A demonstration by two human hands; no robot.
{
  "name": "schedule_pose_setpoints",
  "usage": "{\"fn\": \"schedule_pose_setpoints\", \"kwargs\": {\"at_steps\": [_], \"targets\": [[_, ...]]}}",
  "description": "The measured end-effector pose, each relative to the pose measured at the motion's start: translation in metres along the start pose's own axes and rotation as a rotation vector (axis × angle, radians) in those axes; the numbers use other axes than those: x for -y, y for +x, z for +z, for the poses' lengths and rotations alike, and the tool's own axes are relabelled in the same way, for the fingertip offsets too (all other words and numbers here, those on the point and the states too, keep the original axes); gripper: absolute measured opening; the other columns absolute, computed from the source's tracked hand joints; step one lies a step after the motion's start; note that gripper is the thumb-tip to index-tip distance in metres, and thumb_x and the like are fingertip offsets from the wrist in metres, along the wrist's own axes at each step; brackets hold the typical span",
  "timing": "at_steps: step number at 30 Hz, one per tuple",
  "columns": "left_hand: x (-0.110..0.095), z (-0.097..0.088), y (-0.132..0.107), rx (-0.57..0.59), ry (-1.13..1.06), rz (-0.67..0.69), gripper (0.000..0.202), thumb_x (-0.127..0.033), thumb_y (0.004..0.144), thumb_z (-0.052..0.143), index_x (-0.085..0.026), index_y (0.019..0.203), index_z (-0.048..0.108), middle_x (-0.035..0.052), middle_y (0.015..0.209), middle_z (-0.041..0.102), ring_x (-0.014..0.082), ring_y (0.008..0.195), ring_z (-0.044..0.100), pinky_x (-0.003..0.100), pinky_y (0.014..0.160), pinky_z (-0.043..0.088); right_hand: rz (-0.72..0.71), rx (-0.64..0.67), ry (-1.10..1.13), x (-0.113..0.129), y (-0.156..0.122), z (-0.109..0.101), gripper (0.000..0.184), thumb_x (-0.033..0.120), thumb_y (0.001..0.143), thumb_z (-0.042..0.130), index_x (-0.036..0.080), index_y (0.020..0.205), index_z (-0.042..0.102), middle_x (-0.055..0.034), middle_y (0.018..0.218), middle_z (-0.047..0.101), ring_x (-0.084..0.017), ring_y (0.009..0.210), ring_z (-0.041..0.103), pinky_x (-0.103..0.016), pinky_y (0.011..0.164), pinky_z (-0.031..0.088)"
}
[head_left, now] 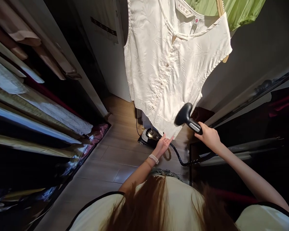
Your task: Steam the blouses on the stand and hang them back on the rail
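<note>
Nearest to me, the person is standing in a cream top with a dark trim, long hair falling over the shoulders, and both arms are reaching forward and up. The left hand [162, 146], wearing a pale wristband [154, 158], is pinching the lower hem [170, 130] of a white sleeveless blouse [163, 70] between thumb and fingers, drawing the cloth slightly taut. The right hand [207, 136] is wrapped closed around the ribbed grip of a black steamer head [186, 116], whose broad face is tilted up toward the blouse, just beside its lower right edge and apparently not touching it. So the blouse is lying up and to the left of the right hand's grip, its long axis running from the top of the frame down to the left hand's pinch, and the left hand is the nearer to the hem. A black hose [178, 154] is curving down from the steamer head to a steamer base [148, 136] standing on the wood-look floor [110, 157] below the blouse. Farther up, a wooden hanger [220, 8] is showing at the top right beside a green garment [231, 8], while a rack of hanging clothes [31, 109] is lining the left side.
</note>
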State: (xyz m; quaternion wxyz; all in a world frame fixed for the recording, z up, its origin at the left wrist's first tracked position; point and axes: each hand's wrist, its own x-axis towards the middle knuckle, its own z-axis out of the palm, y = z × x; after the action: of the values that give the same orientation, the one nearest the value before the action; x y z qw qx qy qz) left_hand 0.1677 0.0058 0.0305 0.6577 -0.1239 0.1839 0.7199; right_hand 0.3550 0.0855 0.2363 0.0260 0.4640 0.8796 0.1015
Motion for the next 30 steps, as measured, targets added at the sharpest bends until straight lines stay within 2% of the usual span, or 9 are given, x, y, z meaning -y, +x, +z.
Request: {"fn": "schedule_pose_setpoints", "kwargs": {"at_steps": [6, 10, 14, 16, 18, 20, 25, 27, 30], "targets": [[0.006, -0.002, 0.005, -0.026, 0.019, -0.018, 0.046, -0.026, 0.106, 0.047, -0.018, 0.151, 0.048, 0.0152, 0.147, 0.06, 0.0234, 0.137, 0.058, 0.042, 0.117, 0.048, -0.014, 0.016, 0.032, 0.02, 0.011, 0.011, 0.051, 0.039, 0.093, 0.063, 0.023, 0.14, 0.051, -0.0092, 0.127, 0.071, -0.028, 0.096, 0.074, -0.033, 0.072, 0.048], [0.001, -0.004, 0.01, -0.051, 0.024, 0.003, 0.038, -0.025, 0.106, 0.048, -0.021, 0.142, 0.056, 0.0133, 0.141, 0.064, 0.0189, 0.129, 0.064, 0.035, 0.115, 0.051, -0.033, 0.006, 0.049, 0.021, 0.009, 0.012, 0.052, 0.039, 0.093, 0.063, 0.023, 0.141, 0.051, -0.0092, 0.131, 0.07, -0.028, 0.1, 0.073, -0.033, 0.073, 0.048], [-0.001, -0.001, 0.024, -0.137, 0.054, 0.04, 0.031, -0.002, 0.096, 0.057, -0.019, 0.12, 0.064, 0.0065, 0.117, 0.072, 0.008, 0.093, 0.072, 0.019, 0.096, 0.056, -0.001, -0.023, 0.036, 0.016, 0.001, 0.005, 0.055, 0.038, 0.094, 0.063, 0.021, 0.144, 0.049, -0.0094, 0.133, 0.069, -0.029, 0.101, 0.073, -0.034, 0.073, 0.049], [0.001, 0.003, 0.034, -0.156, 0.073, 0.027, 0.026, 0.004, 0.09, 0.062, -0.017, 0.106, 0.066, 0.0026, 0.1, 0.073, 0.004, 0.071, 0.066, 0.013, 0.08, 0.056, -0.023, -0.045, 0.027, 0.016, 0.002, -0.005, 0.056, 0.038, 0.094, 0.063, 0.02, 0.145, 0.048, -0.0093, 0.132, 0.069, -0.028, 0.102, 0.073, -0.034, 0.072, 0.048], [0.006, 0.01, 0.042, -0.168, 0.09, 0.021, 0.021, 0.005, 0.087, 0.066, -0.015, 0.094, 0.065, 0.001, 0.089, 0.071, 0.0024, 0.06, 0.059, 0.01, 0.066, 0.053, -0.053, -0.07, -0.002, 0.016, 0.008, -0.02, 0.056, 0.039, 0.095, 0.064, 0.02, 0.145, 0.048, -0.0095, 0.13, 0.07, -0.028, 0.102, 0.072, -0.033, 0.07, 0.047], [0.011, 0.016, 0.047, -0.165, 0.096, 0.023, 0.019, 0.005, 0.088, 0.066, -0.014, 0.088, 0.063, 0.0024, 0.088, 0.071, 0.0037, 0.064, 0.062, 0.011, 0.065, 0.053, -0.061, -0.099, -0.058, 0.013, 0.017, -0.041, 0.056, 0.041, 0.094, 0.065, 0.021, 0.144, 0.048, -0.0099, 0.127, 0.07, -0.028, 0.098, 0.072, -0.033, 0.068, 0.044], [0.024, 0.025, 0.051, -0.118, 0.078, 0.021, 0.02, 0.005, 0.09, 0.064, -0.014, 0.086, 0.062, 0.0074, 0.096, 0.072, 0.011, 0.087, 0.071, 0.02, 0.084, 0.06, 0.062, -0.223, -0.195, 0.001, 0.043, -0.087, 0.057, 0.044, 0.094, 0.064, 0.019, 0.142, 0.047, -0.013, 0.123, 0.07, -0.029, 0.089, 0.071, -0.032, 0.065, 0.04], [0.028, 0.026, 0.052, -0.106, 0.071, 0.014, 0.02, 0.005, 0.09, 0.064, -0.014, 0.085, 0.061, 0.007, 0.094, 0.071, 0.0101, 0.084, 0.07, 0.019, 0.081, 0.059, 0.095, -0.216, -0.234, 0.002, 0.046, -0.086, 0.053, 0.044, 0.095, 0.063, 0.018, 0.139, 0.048, -0.0137, 0.12, 0.07, -0.029, 0.088, 0.071, -0.032, 0.065, 0.038], [0.032, 0.026, 0.054, -0.094, 0.072, 0.003, 0.021, 0.004, 0.09, 0.065, -0.015, 0.084, 0.06, 0.0058, 0.093, 0.07, 0.0081, 0.077, 0.068, 0.017, 0.072, 0.057, 0.042, -0.091, -0.268, 0.01, 0.042, -0.066, 0.042, 0.041, 0.095, 0.063, 0.018, 0.129, 0.053, -0.0121, 0.113, 0.071, -0.028, 0.087, 0.071, -0.031, 0.063, 0.036]]}}
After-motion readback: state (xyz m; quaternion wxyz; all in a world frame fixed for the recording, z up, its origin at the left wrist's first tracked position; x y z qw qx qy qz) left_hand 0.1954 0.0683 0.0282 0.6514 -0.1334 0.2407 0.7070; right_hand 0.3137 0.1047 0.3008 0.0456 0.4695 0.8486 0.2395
